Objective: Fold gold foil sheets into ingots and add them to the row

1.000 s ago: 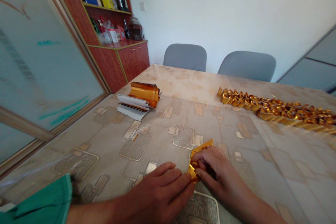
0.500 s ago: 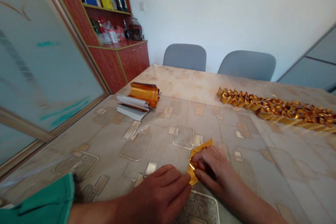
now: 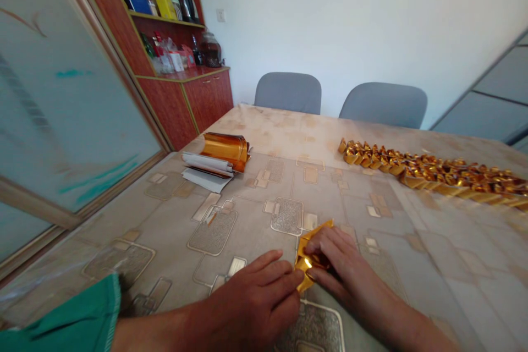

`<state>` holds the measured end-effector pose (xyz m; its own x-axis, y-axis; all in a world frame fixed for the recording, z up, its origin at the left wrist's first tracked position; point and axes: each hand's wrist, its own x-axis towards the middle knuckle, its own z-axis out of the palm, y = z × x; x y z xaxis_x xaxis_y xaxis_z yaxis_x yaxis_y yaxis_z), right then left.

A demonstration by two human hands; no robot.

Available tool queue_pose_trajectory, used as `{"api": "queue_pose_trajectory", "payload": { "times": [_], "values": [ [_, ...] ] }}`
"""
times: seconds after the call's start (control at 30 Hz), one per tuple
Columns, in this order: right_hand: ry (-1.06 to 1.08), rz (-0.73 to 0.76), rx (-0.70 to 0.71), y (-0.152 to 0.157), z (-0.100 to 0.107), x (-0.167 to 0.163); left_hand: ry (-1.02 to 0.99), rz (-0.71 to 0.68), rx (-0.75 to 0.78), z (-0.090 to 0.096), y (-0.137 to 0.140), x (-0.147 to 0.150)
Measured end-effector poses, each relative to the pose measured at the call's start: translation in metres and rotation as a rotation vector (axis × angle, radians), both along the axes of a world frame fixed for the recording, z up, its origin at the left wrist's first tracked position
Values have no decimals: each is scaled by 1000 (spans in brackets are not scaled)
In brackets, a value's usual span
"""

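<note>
Foil point(image 3: 304, 264) sits low over the table point(image 3: 251, 220), between my two hands. My right hand point(image 3: 350, 264) pinches its right side between thumb and bent fingers, the far corner sticking out past them. My left hand point(image 3: 256, 300) meets it from the other side, fingers slightly fanned, one fingertip touching the left edge; I cannot tell whether the hidden thumb grips too. Sheets point(image 3: 225, 147) lie farther off, left, and folded pieces point(image 3: 433, 170) right.
</note>
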<state>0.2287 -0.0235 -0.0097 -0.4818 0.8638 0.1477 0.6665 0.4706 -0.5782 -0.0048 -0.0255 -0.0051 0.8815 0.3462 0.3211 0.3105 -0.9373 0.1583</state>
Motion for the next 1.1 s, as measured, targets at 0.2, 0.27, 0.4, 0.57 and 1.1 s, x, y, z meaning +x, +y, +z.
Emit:
{"api": "queue_pose_trajectory", "payload": {
  "times": [0.2,0.27,0.4,0.57,1.1],
  "values": [
    [54,41,-39,3,4,12,20,10,-100,2,2,0],
    [49,59,-44,4,5,13,29,17,-107,5,3,1],
    [48,77,-59,5,6,17,64,12,-94,10,4,0],
    [78,116,-84,7,5,21,72,6,-71,10,7,-3],
    [7,-102,119,18,-3,12,-150,185,-10,-15,38,47]
  ]
}}
